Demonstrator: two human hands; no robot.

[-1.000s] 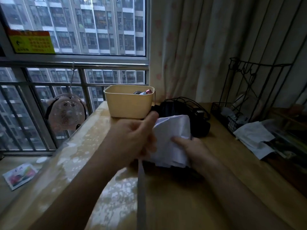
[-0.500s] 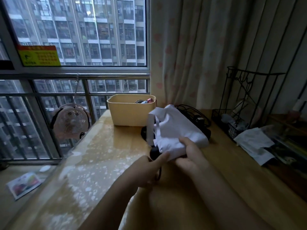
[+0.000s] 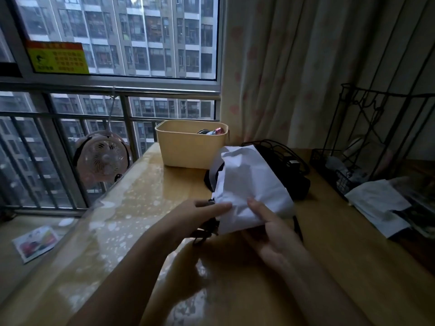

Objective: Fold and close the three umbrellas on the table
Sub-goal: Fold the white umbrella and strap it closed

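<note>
A white folded umbrella (image 3: 249, 182) lies on the wooden table (image 3: 341, 255), its far end pointing to the basket. My left hand (image 3: 195, 217) is at its near left end, forefinger stretched onto the white fabric, lower fingers curled by the black strap (image 3: 204, 231). My right hand (image 3: 270, 229) grips the near end, thumb on top of the fabric. A black folded umbrella (image 3: 292, 177) with dark cords lies just behind the white one, partly hidden by it. I see no third umbrella plainly.
A beige basket (image 3: 188, 147) stands at the back by the window. A black wire rack (image 3: 376, 142) and white papers (image 3: 376, 203) fill the right side. A small fan (image 3: 101, 158) hangs off the railing left of the table.
The white umbrella has gone from held up near me down onto the table and farther out. Both hands followed it and now sit at its near end.
</note>
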